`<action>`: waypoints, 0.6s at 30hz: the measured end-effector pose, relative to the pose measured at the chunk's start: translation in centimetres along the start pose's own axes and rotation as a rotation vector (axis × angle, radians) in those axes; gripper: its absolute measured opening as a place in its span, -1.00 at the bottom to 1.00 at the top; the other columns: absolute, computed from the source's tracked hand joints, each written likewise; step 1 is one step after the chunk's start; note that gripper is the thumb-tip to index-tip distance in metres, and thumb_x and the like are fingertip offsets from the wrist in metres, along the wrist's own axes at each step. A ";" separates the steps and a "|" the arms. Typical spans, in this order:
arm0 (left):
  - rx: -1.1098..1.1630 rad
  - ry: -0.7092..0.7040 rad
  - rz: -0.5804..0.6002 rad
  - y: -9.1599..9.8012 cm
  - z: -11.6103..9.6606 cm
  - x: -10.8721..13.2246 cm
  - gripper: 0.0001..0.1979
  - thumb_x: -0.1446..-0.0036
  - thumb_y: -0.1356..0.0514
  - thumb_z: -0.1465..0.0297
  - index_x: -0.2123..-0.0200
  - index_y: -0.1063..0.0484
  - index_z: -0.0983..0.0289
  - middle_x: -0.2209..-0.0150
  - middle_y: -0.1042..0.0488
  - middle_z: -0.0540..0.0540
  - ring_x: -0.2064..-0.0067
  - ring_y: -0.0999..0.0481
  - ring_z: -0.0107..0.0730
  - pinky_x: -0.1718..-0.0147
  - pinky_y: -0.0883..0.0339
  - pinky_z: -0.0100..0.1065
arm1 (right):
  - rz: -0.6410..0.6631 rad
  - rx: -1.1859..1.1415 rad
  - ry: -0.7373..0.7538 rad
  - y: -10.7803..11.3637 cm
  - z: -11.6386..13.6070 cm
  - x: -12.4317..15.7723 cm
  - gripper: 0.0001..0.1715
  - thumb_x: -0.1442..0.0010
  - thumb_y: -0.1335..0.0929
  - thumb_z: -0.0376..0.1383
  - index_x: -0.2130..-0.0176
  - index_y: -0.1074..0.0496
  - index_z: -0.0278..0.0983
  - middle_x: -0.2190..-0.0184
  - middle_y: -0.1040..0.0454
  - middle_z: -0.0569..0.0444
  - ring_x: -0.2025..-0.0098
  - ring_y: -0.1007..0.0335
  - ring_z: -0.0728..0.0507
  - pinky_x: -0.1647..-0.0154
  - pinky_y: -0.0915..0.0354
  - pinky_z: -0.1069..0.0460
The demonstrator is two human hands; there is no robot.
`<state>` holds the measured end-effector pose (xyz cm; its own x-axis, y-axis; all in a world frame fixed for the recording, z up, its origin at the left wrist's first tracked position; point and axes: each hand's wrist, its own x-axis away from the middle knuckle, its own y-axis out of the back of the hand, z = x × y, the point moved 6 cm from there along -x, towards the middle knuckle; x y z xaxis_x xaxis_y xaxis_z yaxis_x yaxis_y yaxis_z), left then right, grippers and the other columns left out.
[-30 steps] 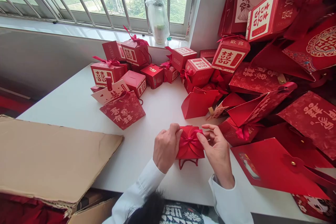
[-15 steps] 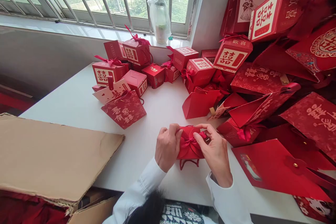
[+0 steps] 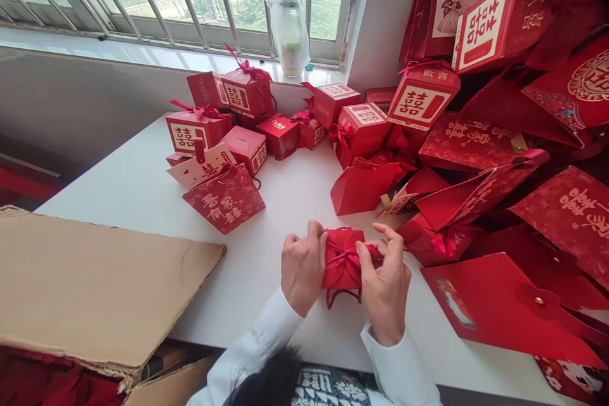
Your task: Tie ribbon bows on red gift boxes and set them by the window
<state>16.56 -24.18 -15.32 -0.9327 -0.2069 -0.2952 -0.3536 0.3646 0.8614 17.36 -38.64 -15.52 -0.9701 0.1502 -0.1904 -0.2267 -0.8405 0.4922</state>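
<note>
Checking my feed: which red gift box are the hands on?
The gift box with cord handle: left hand holds its side, right hand its ribbon; the other boxes are untouched.

Left hand [image 3: 303,268] curled, gripping; right hand [image 3: 386,282] pinching

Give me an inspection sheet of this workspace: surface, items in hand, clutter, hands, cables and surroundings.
Surface: white table, partly covered with red boxes and bags.
Items in hand: small red box with a ribbon bow across it; a cord loop shows at its near edge.
Clutter: dense red pile on the right; smaller group of boxes at back left.
Hands: left hand holds the box's left side; right hand pinches the bow's right side.
Cables: nothing seen around the table.
Surroundings: cardboard box at left; plastic-wrapped container on the windowsill.
</note>
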 end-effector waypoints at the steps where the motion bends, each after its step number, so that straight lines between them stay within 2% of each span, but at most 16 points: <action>1: -0.011 -0.005 0.005 -0.1 0.0 0.0 -0.82 -0.31 0.09 0.42 0.37 -0.18 0.22 0.58 -0.41 -0.04 0.63 -0.20 -0.39 0.45 -0.15 -0.37 | -0.002 -0.007 -0.001 -0.1 -0.1 0.0 -0.66 -0.23 -0.26 -0.21 -0.01 -0.22 -0.19 0.44 -0.45 0.18 0.41 -0.41 -0.05 0.34 -0.26 0.09; 12: -0.002 0.102 0.108 -1.0 0.9 0.2 -0.88 -0.30 0.04 0.40 0.32 -0.20 0.21 0.49 -0.46 0.00 0.50 -0.32 -0.30 0.48 -0.12 -0.41 | -0.049 0.028 0.019 -0.6 0.0 0.1 -0.67 -0.23 -0.25 -0.24 -0.01 -0.23 -0.19 0.44 -0.45 0.19 0.40 -0.43 -0.05 0.34 -0.25 0.08; 18: 0.145 0.105 0.083 -1.1 1.4 0.3 -0.86 -0.31 0.08 0.36 0.29 -0.21 0.20 0.50 -0.42 -0.01 0.48 -0.32 -0.30 0.46 -0.16 -0.39 | -0.083 0.072 0.063 -0.6 0.0 0.3 -0.63 -0.24 -0.26 -0.23 -0.05 -0.23 -0.18 0.42 -0.47 0.19 0.41 -0.44 -0.05 0.35 -0.24 0.09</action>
<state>16.62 -23.37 -16.96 -0.9493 -0.2618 -0.1740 -0.2891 0.5096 0.8104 17.18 -38.05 -15.92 -0.9409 0.1828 -0.2851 -0.3140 -0.7863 0.5321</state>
